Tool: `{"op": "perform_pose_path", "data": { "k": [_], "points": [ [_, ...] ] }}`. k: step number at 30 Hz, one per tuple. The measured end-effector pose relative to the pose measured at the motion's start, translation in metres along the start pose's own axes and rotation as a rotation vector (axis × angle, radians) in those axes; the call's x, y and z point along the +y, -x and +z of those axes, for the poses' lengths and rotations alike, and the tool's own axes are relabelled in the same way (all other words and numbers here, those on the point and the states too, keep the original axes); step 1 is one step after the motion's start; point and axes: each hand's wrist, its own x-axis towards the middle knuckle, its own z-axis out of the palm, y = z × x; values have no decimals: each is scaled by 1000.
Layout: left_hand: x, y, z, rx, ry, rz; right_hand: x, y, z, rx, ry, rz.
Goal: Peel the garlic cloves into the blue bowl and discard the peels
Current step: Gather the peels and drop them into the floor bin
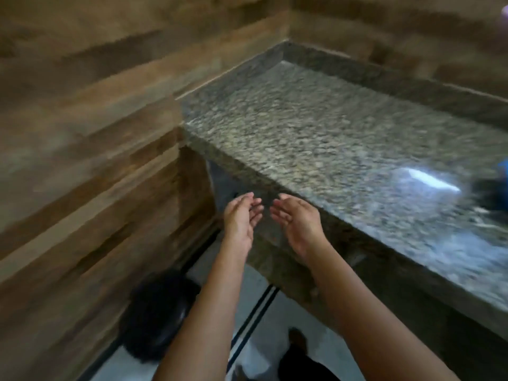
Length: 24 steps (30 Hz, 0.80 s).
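The head view is smeared with motion blur. Only a sliver of the blue bowl (504,166) shows, cut off at the right edge of the speckled granite counter (316,133), with a dark blurred shape just beneath it. The left hand (241,218) and right hand (297,220) hang off the counter's near left corner, palms facing, fingers loosely curved, holding nothing. Below them a round black bin (159,314) stands on the pale floor beside the wood-grain wall (96,119).

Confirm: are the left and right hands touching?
Apart. The head view shows a clear gap between the left hand and the right hand, both open, palms facing.
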Motion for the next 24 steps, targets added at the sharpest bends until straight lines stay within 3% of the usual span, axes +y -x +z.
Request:
{"op": "perform_pose_path", "data": {
  "k": [6,11,18,24],
  "points": [
    [-59,58,167,-432,-170,-10,-109,20,-136,244,-200,-241],
    [-139,106,279,-624,-363,-62,-167,33,-260,399,-263,-290],
    [-221,135,356,-661,-562,-92,-201,32,-394,639,-111,-240],
    [-256,133,382,-637,-673,-62,-212,6,-451,755,304,-168]
  ]
}}
